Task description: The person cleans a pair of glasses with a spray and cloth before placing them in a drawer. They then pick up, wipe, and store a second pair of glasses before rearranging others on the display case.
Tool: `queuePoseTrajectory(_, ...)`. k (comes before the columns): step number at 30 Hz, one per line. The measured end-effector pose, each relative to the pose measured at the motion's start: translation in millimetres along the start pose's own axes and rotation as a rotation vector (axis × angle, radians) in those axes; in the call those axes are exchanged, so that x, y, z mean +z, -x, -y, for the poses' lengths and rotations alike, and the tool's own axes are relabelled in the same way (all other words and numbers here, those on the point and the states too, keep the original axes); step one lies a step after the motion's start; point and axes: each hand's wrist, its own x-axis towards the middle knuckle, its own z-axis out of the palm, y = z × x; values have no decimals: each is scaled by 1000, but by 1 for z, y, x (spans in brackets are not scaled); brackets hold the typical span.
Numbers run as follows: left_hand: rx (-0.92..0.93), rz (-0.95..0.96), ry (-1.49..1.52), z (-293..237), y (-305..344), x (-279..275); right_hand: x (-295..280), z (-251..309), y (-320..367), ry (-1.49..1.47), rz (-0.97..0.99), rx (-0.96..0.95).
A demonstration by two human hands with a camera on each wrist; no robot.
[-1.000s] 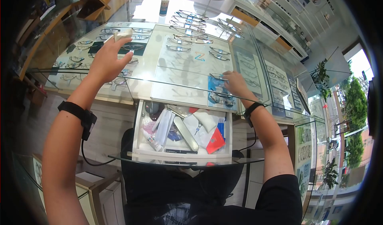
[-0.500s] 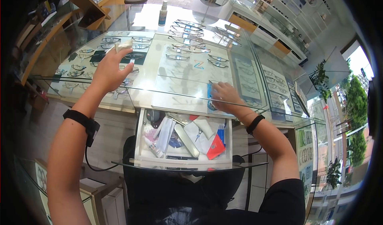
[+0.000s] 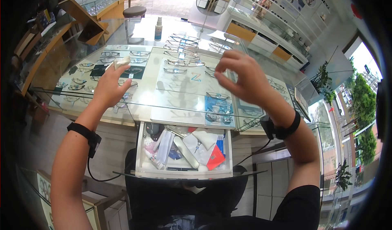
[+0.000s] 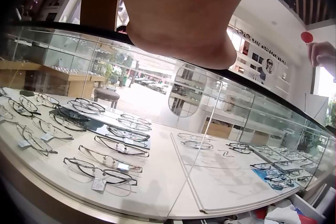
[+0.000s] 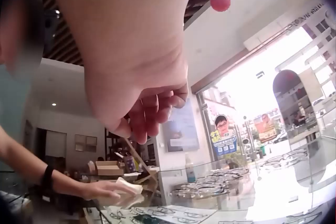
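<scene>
My left hand point(image 3: 111, 85) is over the left part of the glass counter and holds a crumpled whitish cloth point(image 3: 119, 62) at its fingers, thumb spread apart. In the right wrist view the cloth point(image 5: 128, 186) bulges from the fingertips. My right hand point(image 3: 243, 77) is raised above the counter's right side, fingers loosely bent and nothing held. In the right wrist view its fingers point(image 5: 149, 116) hang curled. Below it, a pair of eyeglasses point(image 3: 217, 96) lies at a blue printed sheet point(image 3: 210, 105) with more glasses on it.
Rows of eyeglasses point(image 3: 181, 50) line the middle of the counter. A spray bottle point(image 3: 158, 29) stands at the far edge. Before the body an open drawer point(image 3: 143, 168) holds a red packet point(image 3: 216, 158) and various small items. A stool point(image 3: 134, 12) stands beyond.
My right hand has lifted away from the blue sheet and risen above the counter, uncovering the glasses there. My left hand keeps the cloth in about the same place. The head view has shifted slightly.
</scene>
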Motion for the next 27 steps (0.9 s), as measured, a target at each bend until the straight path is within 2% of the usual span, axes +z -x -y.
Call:
queuePoseTrajectory(1, 0, -4, 0, -1, 0, -1, -8, -20, -9, -22, 58, 172)
queuePoseTrajectory(3, -7, 7, 4, -4, 0, -3, -6, -71, -22, 8, 96, 388)
queuePoseTrajectory(5, -8, 0, -4, -3, 0, -4, 6, -121, -26, 9, 108, 405)
queuePoseTrajectory(7, 4, 6, 4, -3, 0, -3, 25, -168, -23, 141, 235, 464)
queuePoseTrajectory(12, 17, -34, 2, -2, 0, -1, 65, -240, -16, 310, 230, 437)
queuePoseTrajectory(14, 41, -58, 2, -1, 0, 1, 70, -244, -19, 331, 241, 435)
queuePoseTrajectory(19, 51, -65, 24, -2, -2, -1, 95, -260, -40, 316, 450, 503)
queuePoseTrajectory(23, 63, -55, 31, 0, 0, -1, 100, -264, -45, 272, 472, 561)
queuePoseTrajectory(26, 48, -53, 26, 1, -1, 0, 92, -260, -40, 130, 497, 703)
queuePoseTrajectory(27, 19, -32, 32, 1, -1, -1, 94, -261, -37, 168, 508, 668)
